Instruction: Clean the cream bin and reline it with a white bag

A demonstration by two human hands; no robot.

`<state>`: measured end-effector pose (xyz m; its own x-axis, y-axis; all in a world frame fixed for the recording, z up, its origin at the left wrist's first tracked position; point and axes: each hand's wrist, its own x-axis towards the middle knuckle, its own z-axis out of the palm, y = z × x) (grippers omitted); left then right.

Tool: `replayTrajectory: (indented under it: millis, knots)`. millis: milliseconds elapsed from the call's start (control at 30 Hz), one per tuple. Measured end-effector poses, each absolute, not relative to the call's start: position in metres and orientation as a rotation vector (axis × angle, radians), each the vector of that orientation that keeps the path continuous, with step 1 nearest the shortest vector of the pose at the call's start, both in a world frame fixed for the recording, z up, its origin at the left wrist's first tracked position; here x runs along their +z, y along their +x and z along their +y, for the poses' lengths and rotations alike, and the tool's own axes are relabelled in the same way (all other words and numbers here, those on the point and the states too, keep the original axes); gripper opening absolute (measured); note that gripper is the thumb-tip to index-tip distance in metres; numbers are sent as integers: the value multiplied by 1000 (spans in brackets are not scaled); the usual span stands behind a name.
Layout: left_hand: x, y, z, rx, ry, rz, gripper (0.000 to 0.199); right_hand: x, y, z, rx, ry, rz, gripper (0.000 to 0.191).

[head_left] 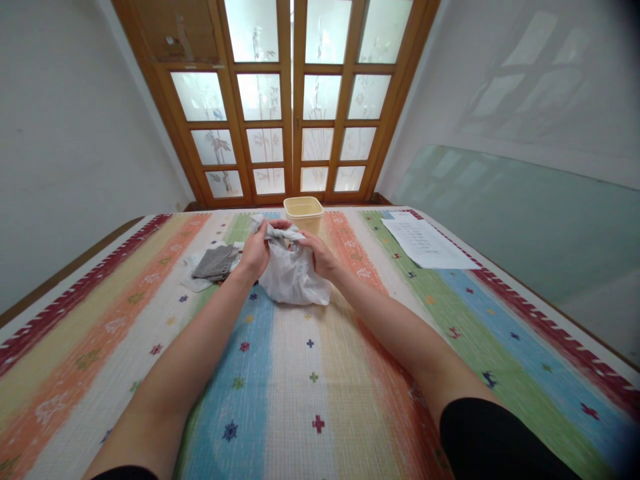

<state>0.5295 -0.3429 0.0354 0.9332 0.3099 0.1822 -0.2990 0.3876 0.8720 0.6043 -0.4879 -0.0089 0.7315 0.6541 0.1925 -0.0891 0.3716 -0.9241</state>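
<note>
A white plastic bag (294, 277) stands on the striped tablecloth in front of me, its top gathered and twisted. My left hand (257, 248) is closed around the left side of that twisted top. On the other side, my right hand (319, 253) pinches the bag's rim with thumb and fingers. What the bag contains is hidden by the plastic. Just left of my left hand lies a folded grey cloth (216, 263) on a clear plastic wrapper (197, 283). Behind the bag sits a pale yellow plastic tub (303, 208), open at the top.
A striped, patterned cloth (295, 373) covers the table. Sheets of paper with writing (427, 243) lie at the right far side. Wooden doors with glass panes (295, 120) rise beyond the table, and a greenish glass panel (520, 220) leans along the right wall.
</note>
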Motion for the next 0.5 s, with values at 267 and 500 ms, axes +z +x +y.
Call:
replayTrajectory:
  millis: [267,500]
  knots:
    - [28,520,-350,285,1298,-292,61,-6,602,-486,454,-1177,-610,54]
    - [17,531,-342,312,1309,-286,66,-8,608,-483,321,-1053,-564,39]
